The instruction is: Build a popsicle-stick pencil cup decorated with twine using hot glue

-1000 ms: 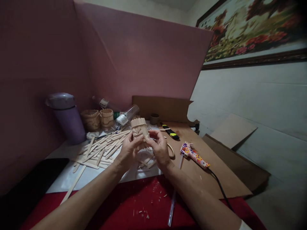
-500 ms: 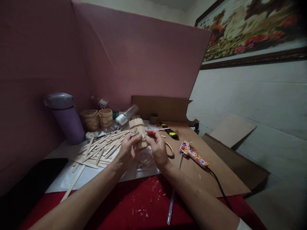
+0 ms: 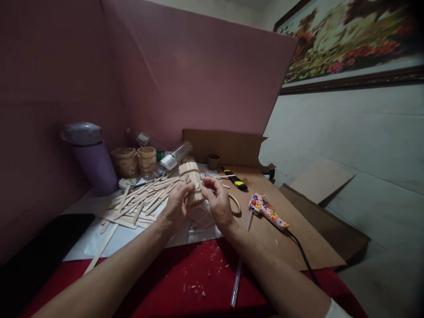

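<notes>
A small cup made of upright wooden craft sticks (image 3: 190, 173), with a twisted cord round its upper part, is held between both hands above the table. My left hand (image 3: 177, 203) grips its left side, thumb across the front. Against the right side my right hand (image 3: 217, 198) closes with thumb and fingers. Some raised pieces sit on the cup's front, partly covered by the fingers. To the left lies a loose heap of craft sticks (image 3: 145, 203). A roll of tape (image 3: 235, 204) rests just right of my right hand.
A flowered glue gun (image 3: 268, 212) with a cord lies on the brown board (image 3: 298, 247), near a yellow-black cutter (image 3: 235, 179). Behind stand two decorated cups (image 3: 146, 160), a plastic bottle (image 3: 175, 157), a small pot (image 3: 213, 161) and a purple tumbler (image 3: 94, 163). A glue stick (image 3: 236, 282) lies in front.
Both hands keep their hold on the craft-stick cup, which has barely moved. The view has shifted slightly.
</notes>
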Tool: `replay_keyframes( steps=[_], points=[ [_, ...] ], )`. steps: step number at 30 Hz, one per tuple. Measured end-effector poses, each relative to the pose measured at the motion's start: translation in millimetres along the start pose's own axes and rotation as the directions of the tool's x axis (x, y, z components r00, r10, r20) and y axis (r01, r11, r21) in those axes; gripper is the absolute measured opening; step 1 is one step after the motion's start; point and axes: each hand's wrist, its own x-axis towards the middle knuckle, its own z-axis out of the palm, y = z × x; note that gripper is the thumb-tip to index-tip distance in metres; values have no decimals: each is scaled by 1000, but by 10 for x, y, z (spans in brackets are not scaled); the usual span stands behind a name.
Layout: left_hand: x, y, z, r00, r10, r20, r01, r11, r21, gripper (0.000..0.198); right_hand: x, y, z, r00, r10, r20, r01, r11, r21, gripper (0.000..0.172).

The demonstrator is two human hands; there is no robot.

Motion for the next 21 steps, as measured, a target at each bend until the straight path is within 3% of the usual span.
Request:
replay_keyframes(
  steps=[3, 7, 12, 17, 21],
  points=[
    [-16, 10, 18, 1000, 22, -14, -21, 1000, 22, 39, -19, 4, -8, 998, -55, -19, 53, 994, -96, 34],
    [-42, 33, 56, 999, 24, -41, -22, 999, 44, 40, -67, -8, -32, 967, -251, -33, 233, 933, -275, 25],
    [-31, 20, 69, 996, 58, -69, -56, 998, 35, 33, -112, -11, -66, 894, -441, 85, 428, 780, -457, 21],
    [-39, 29, 79, 996, 87, -23, -87, 996, -19, 32, -116, 0, -87, 840, -500, 209, 519, 630, -577, 29],
    [-45, 64, 85, 999, 38, 34, -36, 998, -59, 37, -120, -14, -80, 849, -499, 172, 504, 669, -547, 30]
  ],
)
